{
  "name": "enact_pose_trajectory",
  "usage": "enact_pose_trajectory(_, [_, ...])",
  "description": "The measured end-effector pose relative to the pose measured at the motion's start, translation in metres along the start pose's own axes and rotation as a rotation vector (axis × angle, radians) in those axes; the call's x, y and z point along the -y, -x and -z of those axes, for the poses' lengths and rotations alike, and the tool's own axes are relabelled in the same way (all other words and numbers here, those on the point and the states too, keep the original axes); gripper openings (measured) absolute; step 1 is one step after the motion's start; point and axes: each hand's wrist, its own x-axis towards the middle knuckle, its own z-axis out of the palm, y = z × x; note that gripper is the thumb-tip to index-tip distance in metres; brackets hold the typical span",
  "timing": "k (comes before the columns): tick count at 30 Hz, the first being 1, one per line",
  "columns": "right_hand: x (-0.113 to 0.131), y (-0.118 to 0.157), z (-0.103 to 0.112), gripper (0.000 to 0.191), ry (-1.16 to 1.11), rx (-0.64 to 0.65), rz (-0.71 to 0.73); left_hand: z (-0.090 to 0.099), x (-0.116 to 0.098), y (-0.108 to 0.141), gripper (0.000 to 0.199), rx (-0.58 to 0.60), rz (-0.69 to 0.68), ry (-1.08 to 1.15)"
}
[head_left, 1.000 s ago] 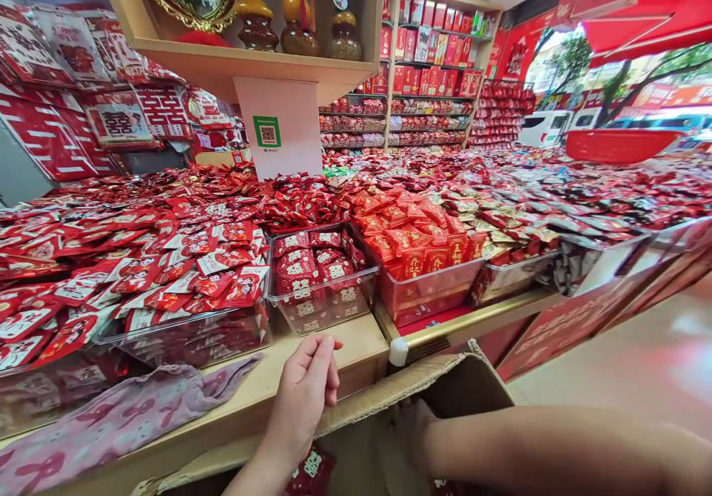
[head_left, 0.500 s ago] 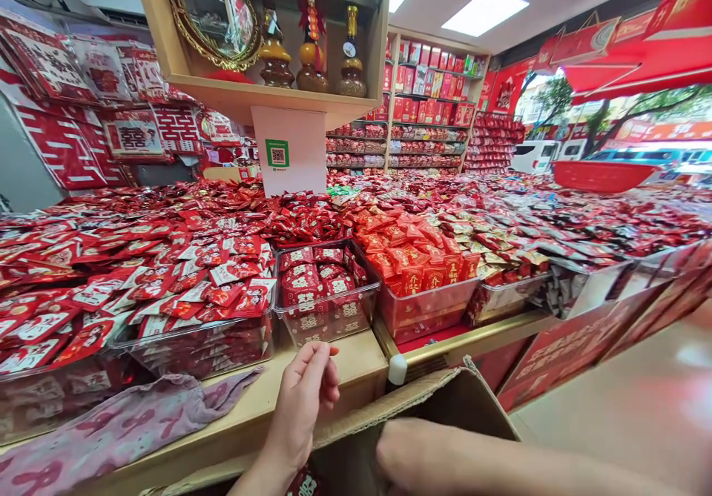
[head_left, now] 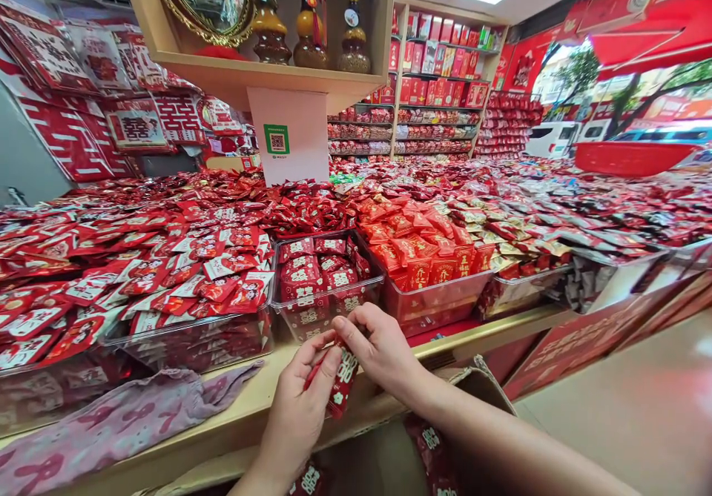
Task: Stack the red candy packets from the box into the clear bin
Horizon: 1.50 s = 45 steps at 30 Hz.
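My left hand grips dark red candy packets printed with pale double-happiness characters, thumb on top. How many are there I cannot make out. The fingers of my right hand pinch the upper end of the same packets, and the two hands meet there. Just beyond them stands a clear plastic bin with matching packets set in rows. Below my hands gapes a cardboard box, and loose packets of the same kind lie inside it.
Left of the bin is a heap of red and white packets; right of it, orange-red packets fill another bin. A pink patterned cloth lies along the counter edge. A display cabinet overhangs the counter.
My right hand has come up out of the cardboard box to my left hand. Red packets now show between both hands. The view has shifted slightly.
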Motion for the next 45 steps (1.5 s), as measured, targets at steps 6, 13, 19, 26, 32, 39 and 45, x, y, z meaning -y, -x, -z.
enact_pose_trajectory(6, [-0.008, 0.001, -0.001, 0.036, -0.078, 0.027, -0.042, 0.005, 0.003, -0.003, 0.035, 0.012, -0.005, -0.119])
enact_pose_trajectory(13, [-0.008, 0.003, 0.004, 0.037, -0.087, -0.04, -0.108, 0.001, 0.004, -0.004, 0.043, 0.073, 0.152, -0.029])
enact_pose_trajectory(19, [-0.012, 0.003, 0.004, 0.037, -0.172, -0.043, -0.162, -0.001, 0.0, -0.002, 0.036, 0.08, 0.16, 0.017])
enact_pose_trajectory(26, [0.013, 0.006, 0.05, 0.025, 0.169, 0.339, 0.414, -0.002, -0.002, -0.002, 0.037, 0.057, 0.182, -0.009])
enact_pose_trajectory(32, [0.031, -0.005, 0.066, 0.023, 0.397, 0.687, 0.501, -0.004, -0.003, 0.004, 0.041, -0.046, 0.136, 0.001])
enact_pose_trajectory(39, [0.045, -0.056, 0.078, 0.023, 0.503, 0.607, 0.561, -0.002, -0.01, 0.006, 0.043, -0.13, 0.134, 0.167])
enact_pose_trajectory(45, [0.03, -0.136, 0.045, 0.025, 0.852, 0.311, 0.487, -0.003, -0.008, 0.005, 0.035, -0.054, 0.168, 0.106])
